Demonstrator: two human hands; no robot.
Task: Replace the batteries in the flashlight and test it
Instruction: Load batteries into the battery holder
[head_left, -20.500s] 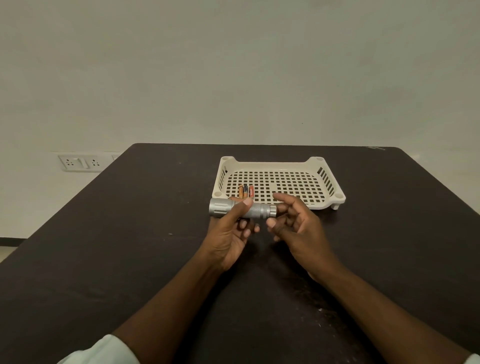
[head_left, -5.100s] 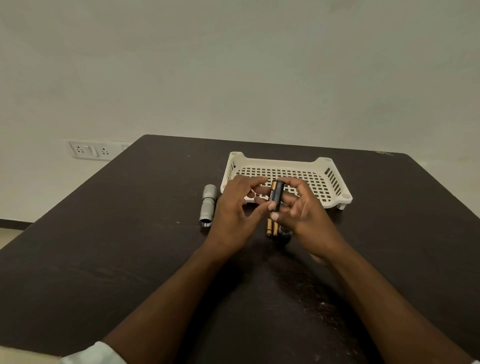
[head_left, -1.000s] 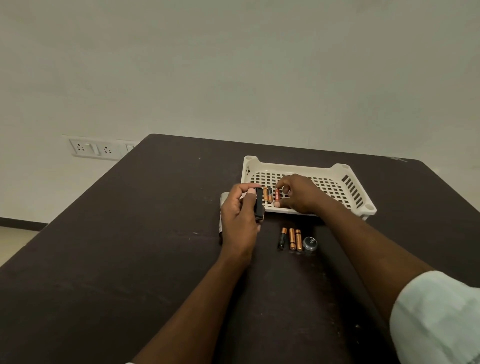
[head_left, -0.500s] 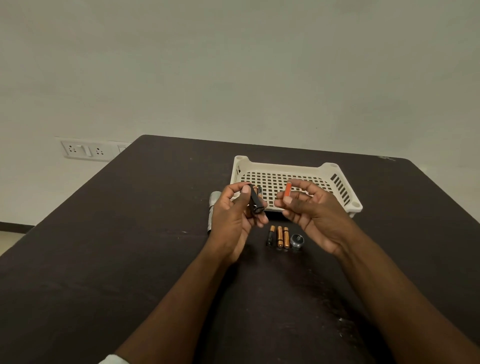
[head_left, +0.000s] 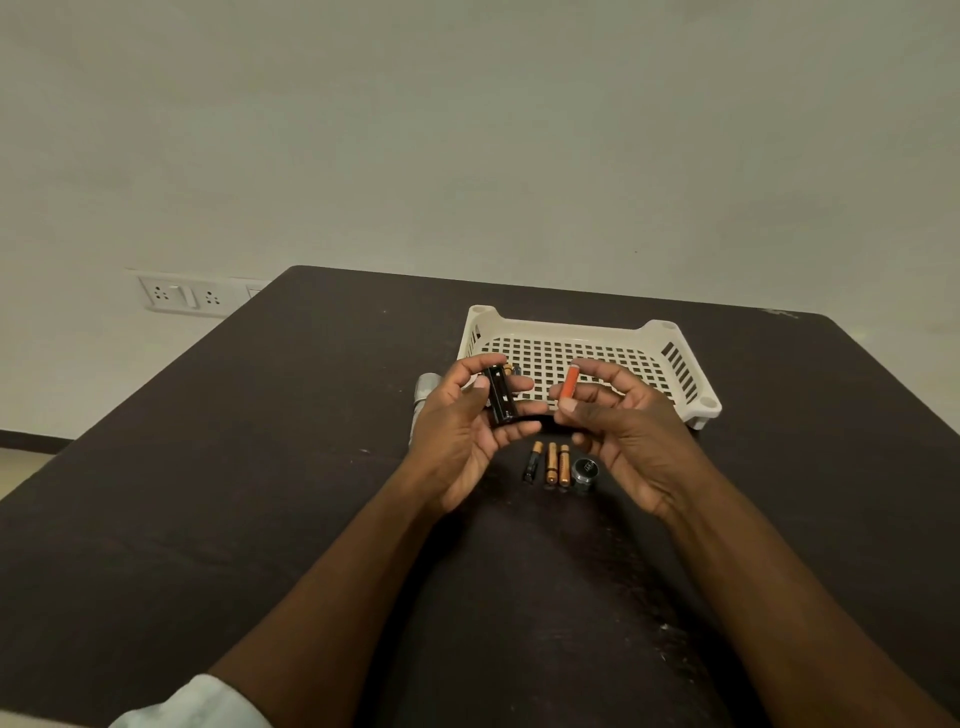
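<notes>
Mid-frame, on the dark table (head_left: 260, 493), the cream basket (head_left: 670, 332) sat behind both hands. Largely hidden behind the left hand (head_left: 457, 431) lay the flashlight body (head_left: 423, 389); that hand gripped the black battery holder (head_left: 501, 397), seemingly ready for loading. The right hand (head_left: 618, 421) pinched an orange battery (head_left: 570, 382), while 3 batteries (head_left: 550, 462) lay below, probably discards.

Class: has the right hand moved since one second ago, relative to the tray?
Yes. The right hand has drawn back out of the tray toward the person, now holding an orange battery above its near edge.
</notes>
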